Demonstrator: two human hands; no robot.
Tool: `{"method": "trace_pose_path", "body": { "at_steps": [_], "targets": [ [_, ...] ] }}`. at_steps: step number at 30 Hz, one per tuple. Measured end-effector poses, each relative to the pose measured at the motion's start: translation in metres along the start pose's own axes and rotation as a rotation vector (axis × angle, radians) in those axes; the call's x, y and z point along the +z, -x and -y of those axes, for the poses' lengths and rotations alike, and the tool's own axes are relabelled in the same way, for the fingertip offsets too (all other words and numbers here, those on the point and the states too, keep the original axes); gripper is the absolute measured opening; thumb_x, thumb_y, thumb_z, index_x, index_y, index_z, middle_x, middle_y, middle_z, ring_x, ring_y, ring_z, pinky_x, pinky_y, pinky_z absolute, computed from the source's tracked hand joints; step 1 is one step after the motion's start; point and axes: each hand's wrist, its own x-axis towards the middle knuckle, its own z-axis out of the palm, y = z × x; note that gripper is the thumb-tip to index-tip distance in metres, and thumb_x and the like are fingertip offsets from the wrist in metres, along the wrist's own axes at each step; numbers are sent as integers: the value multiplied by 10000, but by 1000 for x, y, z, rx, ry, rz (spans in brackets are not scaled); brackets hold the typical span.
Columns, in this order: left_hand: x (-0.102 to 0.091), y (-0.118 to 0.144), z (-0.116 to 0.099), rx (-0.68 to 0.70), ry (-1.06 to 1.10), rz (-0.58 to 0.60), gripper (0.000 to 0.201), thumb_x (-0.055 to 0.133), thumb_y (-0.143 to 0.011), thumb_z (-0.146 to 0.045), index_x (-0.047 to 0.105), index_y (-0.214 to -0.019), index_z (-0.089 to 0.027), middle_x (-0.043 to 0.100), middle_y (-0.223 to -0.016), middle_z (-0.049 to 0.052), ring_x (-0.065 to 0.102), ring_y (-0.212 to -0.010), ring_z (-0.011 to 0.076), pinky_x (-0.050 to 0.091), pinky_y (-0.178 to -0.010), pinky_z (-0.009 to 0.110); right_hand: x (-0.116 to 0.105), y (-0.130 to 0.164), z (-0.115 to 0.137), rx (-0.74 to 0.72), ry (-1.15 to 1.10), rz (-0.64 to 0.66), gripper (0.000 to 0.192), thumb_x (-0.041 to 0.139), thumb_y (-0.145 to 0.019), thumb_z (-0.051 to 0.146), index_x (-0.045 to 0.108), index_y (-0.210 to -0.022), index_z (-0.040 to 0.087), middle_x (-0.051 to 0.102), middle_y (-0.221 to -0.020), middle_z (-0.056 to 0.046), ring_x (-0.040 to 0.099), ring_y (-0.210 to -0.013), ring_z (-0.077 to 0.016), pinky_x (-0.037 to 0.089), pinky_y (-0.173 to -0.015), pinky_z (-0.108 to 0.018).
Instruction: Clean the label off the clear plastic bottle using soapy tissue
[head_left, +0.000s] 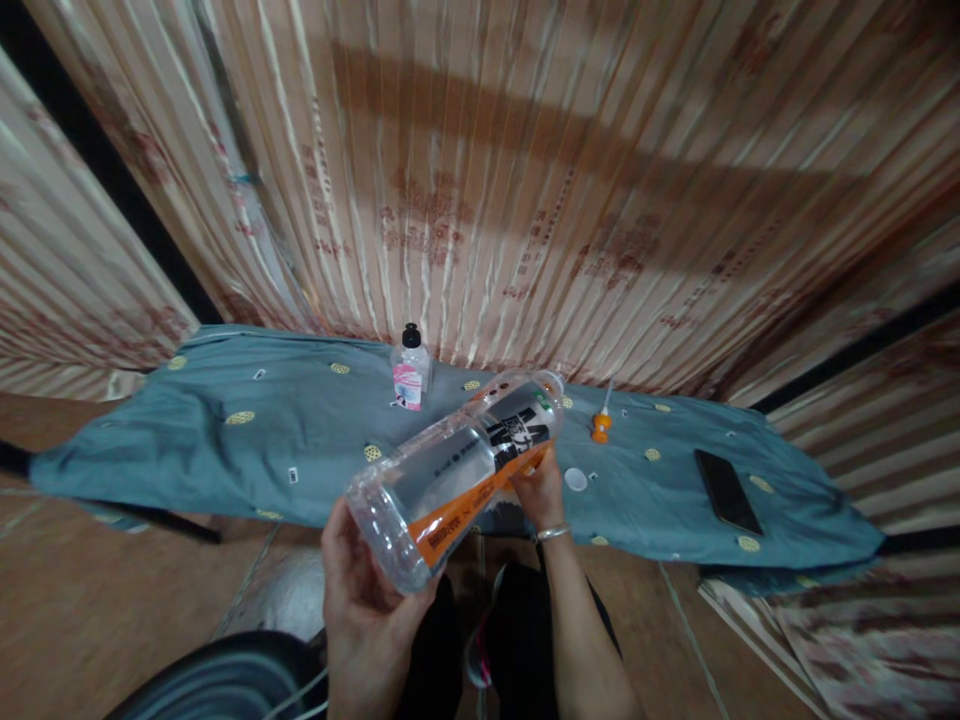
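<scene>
A large clear plastic bottle (457,480) with an orange and black label is held tilted over the front of the cloth-covered surface, its base toward me and its neck end pointing up and right. My left hand (371,590) cups the base from below, fingers wrapped round it. Near the neck end, my right hand (541,490) grips the bottle's underside, a bracelet on its wrist. Beyond the bottle stands a small clear bottle (409,375) with a black cap and a pink label. To the right lie an orange pump-like piece with a thin tube (601,426) and a white round cap (575,480).
A dark phone (727,490) lies on the right part of the blue-green cloth (187,420). Patterned curtains (480,200) hang behind and at both sides, with dark poles (112,150). A dark round object (225,680) stands on the floor at lower left.
</scene>
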Motion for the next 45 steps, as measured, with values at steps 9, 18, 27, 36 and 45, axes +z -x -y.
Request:
{"method": "trace_pose_path", "body": {
  "at_steps": [9,18,27,36,45],
  "targets": [
    [-1,1,-3,-5,29,10,908,1002,-663,-171,646,-1474,-375,683,-1496,55,780,-1181,255,637,-933,258,0,0,-1,-14,10,-6,508,804,-664,527,535,-1018,282,765,-988,-69,755,-935,-309,608,-814,-424],
    [2,1,-2,-33,27,-44,910,1031,-599,-198,681,-1430,-323,700,-1466,74,793,-1138,267,651,-884,257,-2,0,2,-14,-33,8,484,822,-656,477,529,-993,288,772,-945,-63,767,-872,-300,626,-752,-407],
    [2,2,-3,-66,58,-44,934,1038,-576,-184,680,-1421,-359,644,-1548,63,774,-1182,281,645,-932,290,-2,1,5,0,-35,17,479,801,-661,477,518,-1000,289,785,-957,-78,778,-865,-297,650,-745,-412],
    [-2,2,-1,-96,57,-48,950,1041,-556,-201,666,-1422,-311,654,-1531,90,762,-1195,303,653,-920,312,-3,1,7,24,2,19,492,767,-652,512,495,-995,288,749,-942,-44,746,-889,-311,612,-778,-429],
    [13,4,-18,-139,90,-104,904,1042,-577,-258,665,-1398,-310,627,-1562,78,746,-1210,287,645,-923,294,-6,4,15,15,-15,52,463,757,-692,482,473,-1008,300,726,-945,-16,734,-889,-295,600,-827,-424]
  ]
}}
